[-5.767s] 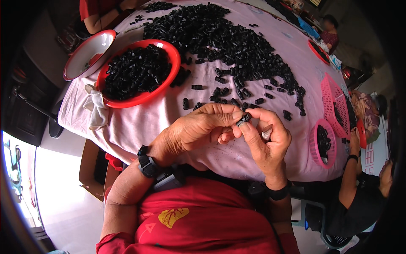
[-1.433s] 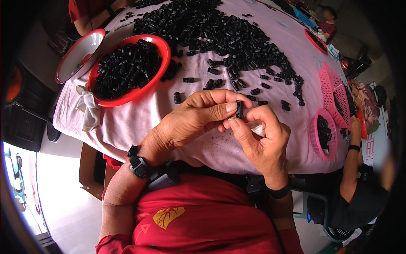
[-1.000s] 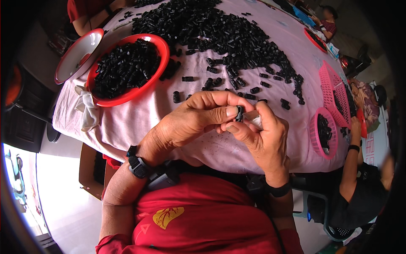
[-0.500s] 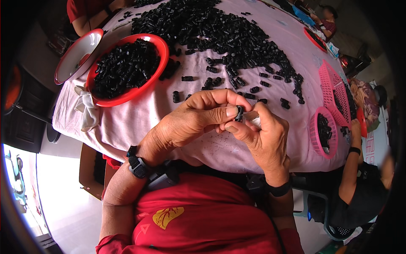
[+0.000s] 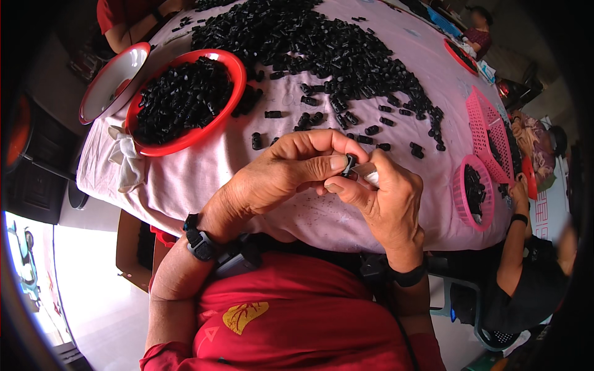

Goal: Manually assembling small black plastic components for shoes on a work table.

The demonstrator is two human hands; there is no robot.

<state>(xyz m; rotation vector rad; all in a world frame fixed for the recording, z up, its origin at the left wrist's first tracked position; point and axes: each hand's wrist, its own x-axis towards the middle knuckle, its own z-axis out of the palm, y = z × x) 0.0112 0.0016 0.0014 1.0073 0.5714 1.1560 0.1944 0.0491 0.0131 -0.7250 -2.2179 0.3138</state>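
Between the thumb and fingers of my left hand [image 5: 278, 170] is a small black cylindrical part [image 5: 349, 165], held above the cloth. My right hand [image 5: 396, 201] is closed on a small thin blade [image 5: 363, 168] with a white wrapping at its grip. The blade's tip points at the black part and seems to touch its edge. My right thumb sits just below the part, bent toward it. Beyond my hands, loose black parts [image 5: 371, 130] of the same kind lie scattered on the pink cloth [image 5: 204, 167].
A large heap of black parts [image 5: 291, 43] covers the far table. To the left stand a full red basin [image 5: 241, 77] and a white, red-rimmed basin [image 5: 93, 93]. Pink baskets [image 5: 456, 191] stand at right. Other people sit around the table; a co-worker's arm [image 5: 513, 241] reaches in from the right.
My right thumb has shifted slightly left, and the blade now shows more beside the black part. The part has turned slightly in my left fingers. The co-worker's hand at right has moved a little.
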